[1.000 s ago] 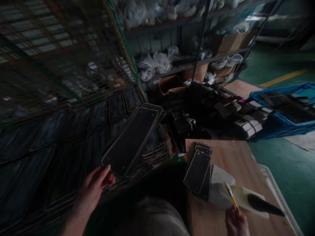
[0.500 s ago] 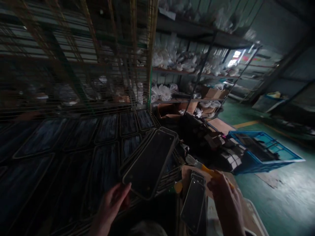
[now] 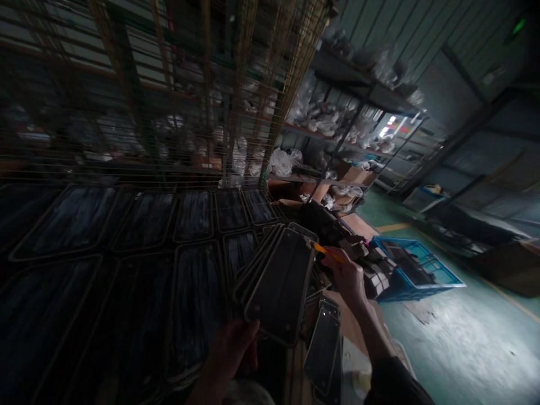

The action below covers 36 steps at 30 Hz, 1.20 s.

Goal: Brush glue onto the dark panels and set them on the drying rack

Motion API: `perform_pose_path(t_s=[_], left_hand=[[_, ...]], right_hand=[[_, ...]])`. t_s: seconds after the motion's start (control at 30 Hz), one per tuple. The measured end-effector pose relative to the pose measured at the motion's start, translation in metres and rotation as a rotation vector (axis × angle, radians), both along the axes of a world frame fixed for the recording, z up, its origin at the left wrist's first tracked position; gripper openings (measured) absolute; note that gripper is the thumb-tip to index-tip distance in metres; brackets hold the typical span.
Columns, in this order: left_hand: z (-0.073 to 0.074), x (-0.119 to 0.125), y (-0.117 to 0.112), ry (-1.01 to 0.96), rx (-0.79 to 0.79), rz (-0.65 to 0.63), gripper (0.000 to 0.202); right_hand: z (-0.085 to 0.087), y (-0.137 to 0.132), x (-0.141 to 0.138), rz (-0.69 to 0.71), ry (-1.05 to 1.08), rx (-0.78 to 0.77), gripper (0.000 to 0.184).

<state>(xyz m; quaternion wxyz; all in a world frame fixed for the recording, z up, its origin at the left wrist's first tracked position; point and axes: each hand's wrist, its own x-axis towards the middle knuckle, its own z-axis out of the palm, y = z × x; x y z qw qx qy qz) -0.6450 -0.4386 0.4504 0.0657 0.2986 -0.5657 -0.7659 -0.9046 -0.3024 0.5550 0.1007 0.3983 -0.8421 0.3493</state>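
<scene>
My left hand [image 3: 236, 346] pinches the near left corner of a dark flat panel [image 3: 280, 287] with rounded corners and a light rim. The panel lies tilted over several similar panels fanned out beneath it. In my right hand [image 3: 348, 275] is a brush [image 3: 327, 251] with an orange handle; its pale tip meets the panel's far right corner. Rows of dark panels [image 3: 196, 304] with streaky, shiny faces lie to the left. Smaller dark panels [image 3: 323, 349] rest on cardboard below my right forearm.
Behind the panels stands a wire rack [image 3: 236, 112]. Shelves [image 3: 312, 132] hold plastic bags and cardboard boxes. A blue crate [image 3: 439, 279] sits on the green floor at the right, beside a pile of dark and white pieces [image 3: 373, 281].
My right hand has brought the brush up and left onto the panel's far corner. My left hand stays on the panel's near corner. The head view has turned and tilted.
</scene>
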Motion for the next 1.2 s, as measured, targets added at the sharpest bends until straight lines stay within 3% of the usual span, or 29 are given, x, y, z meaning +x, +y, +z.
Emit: perform_pose_path(t_s=[0.2,0.33,0.53,0.7,0.87,1.03,1.2], left_hand=[[-0.002,0.002,-0.004,0.057,0.017,-0.04,0.051],[-0.003,0.001,-0.006,0.068,0.061,-0.029,0.05],[0.0,0.004,-0.006,0.094,0.12,-0.02,0.046],[0.002,0.007,-0.006,0.131,0.145,0.005,0.045],[0.001,0.007,-0.007,0.148,0.179,-0.012,0.046],[0.002,0.007,-0.007,0.138,0.185,-0.028,0.047],[0.003,0.006,-0.006,0.097,0.154,0.002,0.045]], right_hand=[[0.0,-0.016,-0.005,-0.036,0.135,0.16,0.03],[-0.002,-0.013,0.006,-0.011,0.134,0.242,0.03],[0.006,0.017,0.058,0.088,-0.011,0.314,0.027],[0.024,0.043,0.106,0.251,-0.171,0.339,0.025],[0.039,0.055,0.129,0.309,-0.395,0.359,0.022],[0.035,0.04,0.114,0.322,-0.6,0.246,0.022],[0.013,0.003,0.055,0.306,-0.595,0.033,0.029]])
